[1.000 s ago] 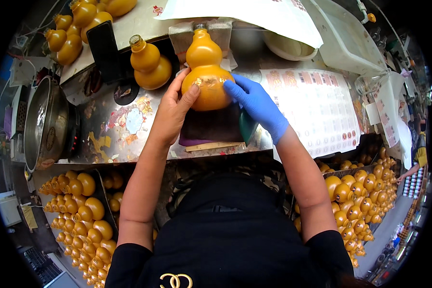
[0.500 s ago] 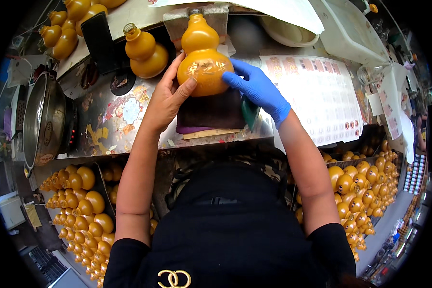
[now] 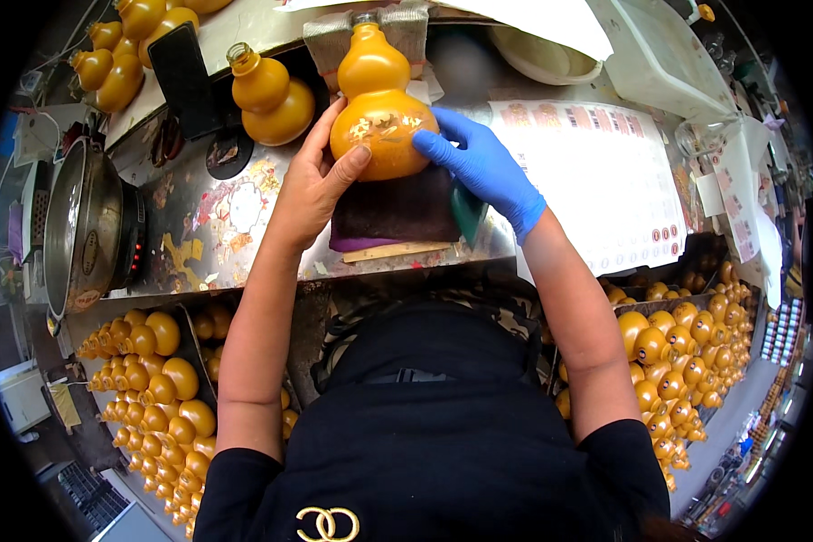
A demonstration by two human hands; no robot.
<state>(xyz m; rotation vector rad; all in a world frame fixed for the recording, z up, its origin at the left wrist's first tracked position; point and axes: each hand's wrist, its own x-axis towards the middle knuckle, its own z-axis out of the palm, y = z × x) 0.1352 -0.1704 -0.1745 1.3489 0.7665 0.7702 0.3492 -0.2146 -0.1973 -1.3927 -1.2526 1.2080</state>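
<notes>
Both hands were on the yellow gourd-shaped bottle (image 3: 378, 108), which lay on its side over a dark cloth pad (image 3: 393, 210) on the metal worktop (image 3: 235, 226), neck pointing away from the person. The bare left hand (image 3: 312, 185) cupped the bottle's left flank, thumb pressed against the lower bulb, clearly gripping it. The right hand (image 3: 483, 167), in a blue glove, pressed fingers flat against the right side of the bulb, right at the gold decal (image 3: 384, 126) on its face. Just left of it stood a second gourd bottle (image 3: 271, 95), upright and apart. A steel pot (image 3: 81, 226) sat at the far left of the worktop, and a sheet of decals (image 3: 596, 181) spread out to the right. Below the worktop edge, trays of small yellow gourd bottles (image 3: 154, 379) filled both sides.
</notes>
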